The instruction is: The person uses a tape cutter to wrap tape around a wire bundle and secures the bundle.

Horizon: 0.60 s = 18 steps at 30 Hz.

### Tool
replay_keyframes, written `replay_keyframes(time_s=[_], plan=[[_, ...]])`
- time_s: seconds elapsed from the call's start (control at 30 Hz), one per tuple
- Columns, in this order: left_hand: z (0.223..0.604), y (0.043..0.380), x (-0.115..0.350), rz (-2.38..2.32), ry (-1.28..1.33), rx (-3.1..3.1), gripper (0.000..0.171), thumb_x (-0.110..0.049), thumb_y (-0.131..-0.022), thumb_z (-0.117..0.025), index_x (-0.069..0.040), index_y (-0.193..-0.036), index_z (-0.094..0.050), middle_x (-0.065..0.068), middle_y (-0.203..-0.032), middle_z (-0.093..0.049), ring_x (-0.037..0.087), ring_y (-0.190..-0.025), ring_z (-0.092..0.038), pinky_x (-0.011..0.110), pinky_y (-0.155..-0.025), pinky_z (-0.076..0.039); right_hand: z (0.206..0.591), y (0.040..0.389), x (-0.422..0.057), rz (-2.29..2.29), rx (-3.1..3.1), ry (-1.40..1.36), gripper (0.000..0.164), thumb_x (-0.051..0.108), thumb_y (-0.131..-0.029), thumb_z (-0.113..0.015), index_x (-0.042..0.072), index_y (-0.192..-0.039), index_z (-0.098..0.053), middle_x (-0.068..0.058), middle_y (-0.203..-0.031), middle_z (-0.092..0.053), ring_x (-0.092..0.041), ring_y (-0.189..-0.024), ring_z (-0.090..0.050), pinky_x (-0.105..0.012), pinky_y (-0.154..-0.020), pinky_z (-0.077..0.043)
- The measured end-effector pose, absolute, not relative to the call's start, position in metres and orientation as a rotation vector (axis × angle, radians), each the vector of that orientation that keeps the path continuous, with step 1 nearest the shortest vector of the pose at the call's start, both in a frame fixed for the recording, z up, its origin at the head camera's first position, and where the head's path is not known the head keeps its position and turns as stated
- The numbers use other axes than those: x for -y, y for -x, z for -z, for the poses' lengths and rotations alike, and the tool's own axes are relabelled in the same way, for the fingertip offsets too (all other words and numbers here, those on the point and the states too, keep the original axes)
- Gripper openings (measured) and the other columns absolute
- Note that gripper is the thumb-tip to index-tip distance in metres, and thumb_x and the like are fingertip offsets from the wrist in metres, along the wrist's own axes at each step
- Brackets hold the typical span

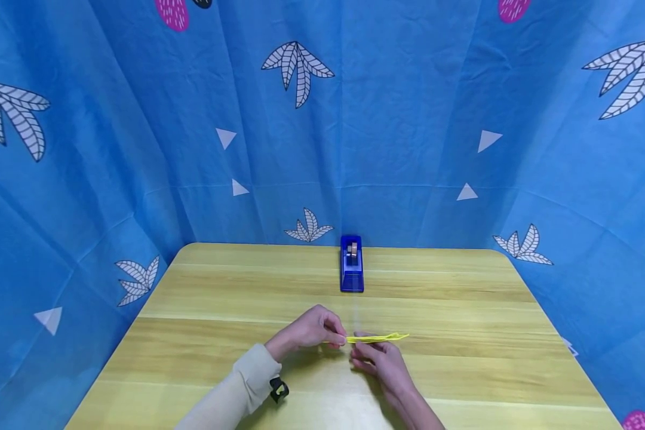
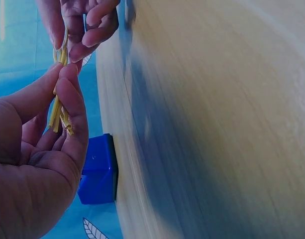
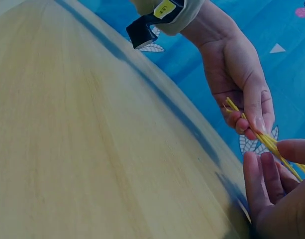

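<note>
A bundle of thin yellow strands [image 1: 380, 338] is held just above the table, lying roughly left to right. My left hand [image 1: 313, 327] pinches it near its left end between thumb and fingertips. In the left wrist view, the strands' cut ends [image 2: 54, 117] poke out below that pinch. My right hand [image 1: 385, 363] holds the same bundle farther right, thumb on the near side and fingertips behind. Looped strands extend past the right hand. The right wrist view shows the strands [image 3: 267, 143] passing between both hands; the exact kind of strand cannot be told.
A blue tape dispenser [image 1: 352, 275] stands near the back edge of the wooden table [image 1: 236, 298], beyond the hands. From it, a faint pale streak runs toward me. Blue patterned cloth [image 1: 408, 119] hangs behind and at both sides. A black wrist strap [image 1: 279, 389] sits at my left cuff.
</note>
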<state>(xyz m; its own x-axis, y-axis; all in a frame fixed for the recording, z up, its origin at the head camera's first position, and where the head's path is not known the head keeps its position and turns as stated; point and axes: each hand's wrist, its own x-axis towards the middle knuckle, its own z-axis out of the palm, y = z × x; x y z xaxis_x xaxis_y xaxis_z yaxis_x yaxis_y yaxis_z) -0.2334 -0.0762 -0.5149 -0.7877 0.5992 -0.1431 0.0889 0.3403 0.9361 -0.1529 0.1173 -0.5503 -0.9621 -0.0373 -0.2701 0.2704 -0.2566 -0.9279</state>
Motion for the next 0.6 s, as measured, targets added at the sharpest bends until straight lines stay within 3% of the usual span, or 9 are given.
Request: replay_keyframes(time_s=[0.6], plan=[[0.5174,0.2334,0.0776,-1.432,-0.613,-2.158,0.012,0.002,-0.091,-0.076,-0.007,-0.082,-0.077,0.005,-0.079,-0.077,0.015,-0.067,-0.069,0.026,-0.064,-0.055,0.5508,0.1540,-0.1126,2.400,-1.723,-0.342,0.042,0.001,-0.098,-0.066,-0.014,-0.135,-0.055,-0.006,-0.097,-0.070,-0.016,-0.088,-0.069,-0.027,-0.084,-0.063]])
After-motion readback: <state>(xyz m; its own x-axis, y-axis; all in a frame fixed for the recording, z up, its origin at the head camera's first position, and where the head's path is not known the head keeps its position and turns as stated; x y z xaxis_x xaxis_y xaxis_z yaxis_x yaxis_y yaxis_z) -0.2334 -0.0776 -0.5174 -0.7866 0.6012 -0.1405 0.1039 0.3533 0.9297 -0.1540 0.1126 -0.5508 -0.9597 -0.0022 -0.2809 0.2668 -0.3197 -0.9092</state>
